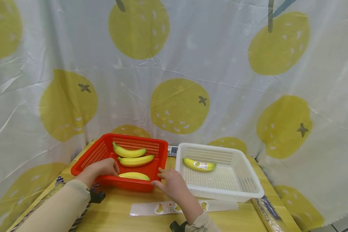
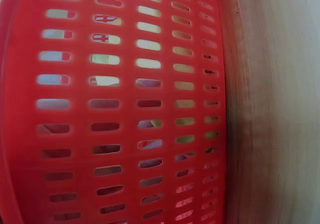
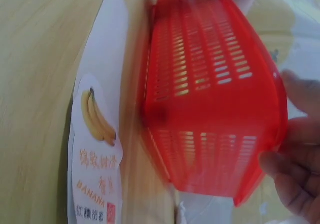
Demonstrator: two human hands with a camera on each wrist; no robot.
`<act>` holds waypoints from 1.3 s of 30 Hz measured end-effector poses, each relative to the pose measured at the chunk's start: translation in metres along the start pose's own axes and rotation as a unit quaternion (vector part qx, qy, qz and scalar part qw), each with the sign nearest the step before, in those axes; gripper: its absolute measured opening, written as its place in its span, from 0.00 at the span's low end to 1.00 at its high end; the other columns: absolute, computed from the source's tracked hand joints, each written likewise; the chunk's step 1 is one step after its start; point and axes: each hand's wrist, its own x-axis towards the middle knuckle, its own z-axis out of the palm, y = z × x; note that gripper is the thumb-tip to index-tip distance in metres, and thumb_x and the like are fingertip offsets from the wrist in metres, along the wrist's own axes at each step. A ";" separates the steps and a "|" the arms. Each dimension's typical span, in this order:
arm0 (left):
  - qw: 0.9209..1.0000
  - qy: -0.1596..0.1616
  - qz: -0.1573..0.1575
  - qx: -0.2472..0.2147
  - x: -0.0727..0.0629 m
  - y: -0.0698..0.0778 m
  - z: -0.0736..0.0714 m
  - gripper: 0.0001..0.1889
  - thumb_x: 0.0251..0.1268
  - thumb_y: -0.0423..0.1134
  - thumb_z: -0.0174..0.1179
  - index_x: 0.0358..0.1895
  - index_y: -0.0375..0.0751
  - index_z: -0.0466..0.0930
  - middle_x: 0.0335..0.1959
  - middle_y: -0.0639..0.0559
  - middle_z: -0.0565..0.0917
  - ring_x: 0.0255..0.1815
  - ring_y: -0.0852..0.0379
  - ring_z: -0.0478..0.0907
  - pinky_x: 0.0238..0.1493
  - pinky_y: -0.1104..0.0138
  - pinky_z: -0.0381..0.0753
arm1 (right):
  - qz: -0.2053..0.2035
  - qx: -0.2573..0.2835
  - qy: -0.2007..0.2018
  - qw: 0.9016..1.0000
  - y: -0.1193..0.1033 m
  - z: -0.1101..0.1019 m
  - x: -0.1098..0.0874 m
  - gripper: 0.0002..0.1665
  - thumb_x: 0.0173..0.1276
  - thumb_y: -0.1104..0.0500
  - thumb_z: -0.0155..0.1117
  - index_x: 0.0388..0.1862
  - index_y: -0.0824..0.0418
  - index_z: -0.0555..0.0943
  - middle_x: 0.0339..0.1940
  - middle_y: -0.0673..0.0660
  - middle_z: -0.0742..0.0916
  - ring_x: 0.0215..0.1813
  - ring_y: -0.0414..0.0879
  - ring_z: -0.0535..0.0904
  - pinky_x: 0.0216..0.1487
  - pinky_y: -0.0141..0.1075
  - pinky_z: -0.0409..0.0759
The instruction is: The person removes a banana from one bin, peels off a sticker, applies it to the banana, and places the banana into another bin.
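A red plastic basket (image 1: 159,151) holds three bananas. Two of them, the back banana (image 1: 129,152) and the middle banana (image 1: 136,161), lie toward the rear. The front banana (image 1: 134,176) is partly hidden by the near wall. My left hand (image 1: 105,167) reaches over that wall, at the left end of the front banana; its fingertips are hidden, so I cannot tell whether they grip it. At the basket's near right corner, my right hand (image 1: 174,183) holds the rim between thumb and fingers (image 3: 295,184).
To the right stands a white basket (image 1: 249,170) with one labelled banana (image 1: 199,165). A strip of banana stickers (image 1: 145,208) lies in front, partly under my right forearm. A long packaged roll (image 1: 266,214) lies at the table's right. A fruit-print curtain (image 1: 220,106) hangs behind.
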 end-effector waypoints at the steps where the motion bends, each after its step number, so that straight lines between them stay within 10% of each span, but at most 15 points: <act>1: 1.000 0.000 0.002 0.001 0.000 0.000 0.000 0.09 0.56 0.38 0.76 0.34 0.40 0.86 0.31 0.51 0.81 0.32 0.55 0.75 0.35 0.65 0.79 | 0.002 -0.002 -0.001 1.000 -0.002 0.000 0.000 0.23 0.66 0.46 0.75 0.50 0.62 0.90 0.58 0.56 0.89 0.56 0.50 0.88 0.66 0.47 0.79; 13: 0.999 -0.010 -0.014 -0.028 -0.001 -0.002 0.002 0.09 0.53 0.28 0.71 0.39 0.39 0.86 0.36 0.48 0.81 0.36 0.51 0.76 0.37 0.63 0.82 | -0.015 -0.035 0.025 0.999 -0.010 0.001 0.000 0.19 0.64 0.47 0.76 0.45 0.61 0.91 0.53 0.55 0.90 0.54 0.48 0.89 0.60 0.42 0.82; 23: 0.999 0.019 0.047 -0.020 0.002 -0.004 0.001 0.11 0.55 0.36 0.76 0.39 0.38 0.86 0.34 0.50 0.83 0.35 0.54 0.75 0.42 0.63 0.78 | -0.011 -0.026 0.024 0.999 -0.010 0.001 0.000 0.19 0.64 0.48 0.77 0.45 0.61 0.92 0.53 0.56 0.90 0.52 0.49 0.89 0.54 0.38 0.84; 39: 0.978 0.167 0.121 -0.003 -0.003 0.000 0.001 0.18 0.59 0.46 0.76 0.46 0.37 0.89 0.40 0.49 0.89 0.42 0.51 0.84 0.49 0.50 0.84 | 0.001 -0.032 0.017 0.999 -0.010 -0.001 -0.003 0.19 0.65 0.47 0.76 0.45 0.60 0.92 0.55 0.55 0.90 0.50 0.49 0.88 0.52 0.37 0.85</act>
